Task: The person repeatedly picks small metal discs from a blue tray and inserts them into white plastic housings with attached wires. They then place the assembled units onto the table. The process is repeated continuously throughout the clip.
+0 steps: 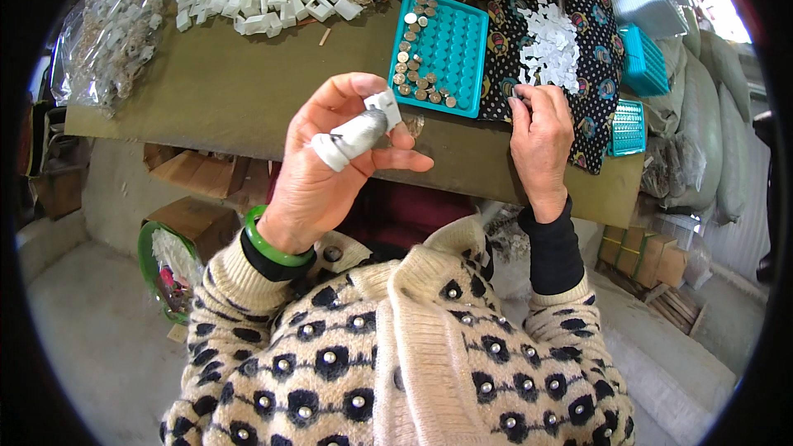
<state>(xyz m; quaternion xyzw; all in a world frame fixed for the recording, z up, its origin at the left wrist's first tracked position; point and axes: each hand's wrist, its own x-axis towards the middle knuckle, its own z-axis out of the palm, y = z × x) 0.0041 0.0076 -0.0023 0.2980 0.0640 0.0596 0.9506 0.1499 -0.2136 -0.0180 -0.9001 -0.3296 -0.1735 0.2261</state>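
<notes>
On the left, the left hand (320, 180), one finger wrapped in white, holds a small white plastic piece (382, 105) in its fingertips above the surface (239, 87), the piece's long axis slanting from upper left to lower right. Next comes a turquoise tray (457, 45) partly filled with silver discs (413, 66), lengthwise away from the person. Rightmost, the right hand (543, 136) has thumb and forefinger nearly together beside white pieces (551, 45) on dotted cloth (588, 83); whether it grips anything, I cannot tell.

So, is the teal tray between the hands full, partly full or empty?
Partly full: the tray has discs mostly at left, bare pockets upper right.
</notes>
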